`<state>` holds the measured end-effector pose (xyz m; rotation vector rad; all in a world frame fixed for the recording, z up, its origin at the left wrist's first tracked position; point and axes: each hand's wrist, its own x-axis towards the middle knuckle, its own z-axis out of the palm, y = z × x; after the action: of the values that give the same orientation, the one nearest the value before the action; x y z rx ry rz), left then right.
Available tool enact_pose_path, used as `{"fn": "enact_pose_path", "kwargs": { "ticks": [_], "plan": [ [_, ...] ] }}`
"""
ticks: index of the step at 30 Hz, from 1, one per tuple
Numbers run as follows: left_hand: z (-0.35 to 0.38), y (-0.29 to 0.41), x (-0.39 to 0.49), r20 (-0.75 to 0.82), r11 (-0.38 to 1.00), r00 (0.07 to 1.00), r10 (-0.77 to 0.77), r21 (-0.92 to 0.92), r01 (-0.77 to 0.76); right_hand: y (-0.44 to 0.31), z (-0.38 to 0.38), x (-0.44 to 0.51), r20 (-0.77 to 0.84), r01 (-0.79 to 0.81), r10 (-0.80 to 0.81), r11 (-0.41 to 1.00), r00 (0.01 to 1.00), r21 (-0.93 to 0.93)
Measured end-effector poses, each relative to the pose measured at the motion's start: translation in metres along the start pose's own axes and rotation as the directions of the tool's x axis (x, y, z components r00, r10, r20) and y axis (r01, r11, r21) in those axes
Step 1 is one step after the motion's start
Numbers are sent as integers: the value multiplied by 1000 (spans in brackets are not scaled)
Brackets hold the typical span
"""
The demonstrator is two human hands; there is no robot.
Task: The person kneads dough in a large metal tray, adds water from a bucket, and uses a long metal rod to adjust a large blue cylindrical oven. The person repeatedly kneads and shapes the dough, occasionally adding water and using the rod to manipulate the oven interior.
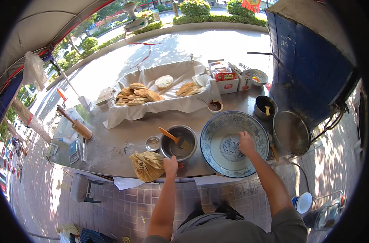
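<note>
My left hand [171, 166] is at the near rim of a metal bowl [193, 151], right beside a gathered tan cloth bundle [147, 166]; whether its fingers grip either one cannot be told. In the bowl rests a brush with an orange handle [168, 135]. Over a large blue-patterned basin [215, 129] is my right hand [246, 142], its fingers bent; I cannot tell if they hold anything. The basin shows a flower pattern on its bottom. A small metal dish of pale powder [153, 143] stands left of the metal bowl.
Behind lie round flatbreads [140, 93] in a cloth-lined tray [135, 113]. A cup of dark sauce [215, 106] stands near the basin. At right are a dark pot [265, 107], a deep pan [292, 133] and a blue metal drum [306, 60]. A rolling pin [82, 129] lies left.
</note>
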<state>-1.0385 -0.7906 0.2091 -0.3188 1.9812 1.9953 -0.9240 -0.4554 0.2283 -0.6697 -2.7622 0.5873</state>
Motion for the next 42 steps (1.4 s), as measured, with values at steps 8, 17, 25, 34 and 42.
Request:
{"fn": "enact_pose_path", "kwargs": {
  "ticks": [8, 17, 25, 34, 42],
  "plan": [
    [24, 74, -26, 98, 984, 979, 176, -27, -175, -21, 19, -59, 468, 433, -347, 897, 813, -87],
    [27, 45, -3, -34, 996, 997, 74, 59, -72, 28, -26, -74, 373, 244, -209, 969, 904, -47],
    [45, 4, 5, -86, 996, 996, 1, -89, -8, -65, -56, -66, 162, 309, -348, 925, 924, 222],
    [-93, 25, -100, -59, 911, 986, 156, 393, -120, -328, 70, -48, -81, 615, -662, 636, 745, 466],
    [-276, 55, -110, -712, 891, 535, 455, 353, -288, -368, 129, -40, 477, 494, -606, 796, 637, 350]
  ]
}}
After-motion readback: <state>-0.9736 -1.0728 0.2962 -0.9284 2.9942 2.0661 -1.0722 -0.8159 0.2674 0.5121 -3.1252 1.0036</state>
